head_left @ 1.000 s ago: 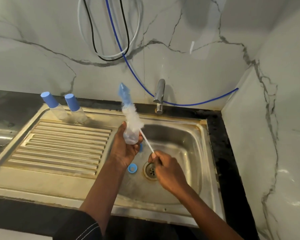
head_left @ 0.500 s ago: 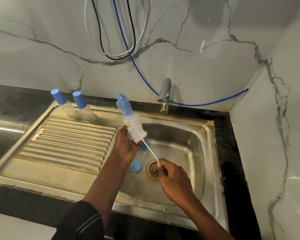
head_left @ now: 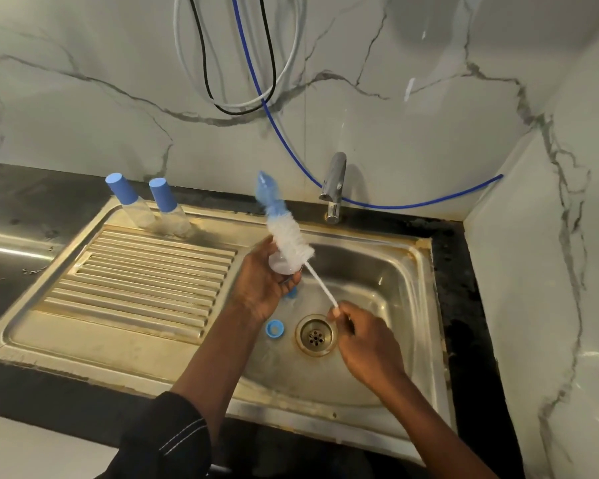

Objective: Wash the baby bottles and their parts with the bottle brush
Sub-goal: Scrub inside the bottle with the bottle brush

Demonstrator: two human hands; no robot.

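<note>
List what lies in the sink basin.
A blue ring beside the drain; another blue part peeks from under the left hand gripping the bottle, mostly covered.

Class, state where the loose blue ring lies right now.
In the head view, the blue ring lies on the floor of the sink, just left of the drain, close below the left hand.

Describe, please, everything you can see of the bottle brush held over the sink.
The bottle brush has a blue tufted tip, fluffy white bristles below it and a thin white stem. It tilts over the sink, tip up-left towards the wall, stem down-right. The right hand pinches the stem's lower end; the bristles lie against a clear bottle gripped by the left hand. Whether they are inside it cannot be told.
</note>
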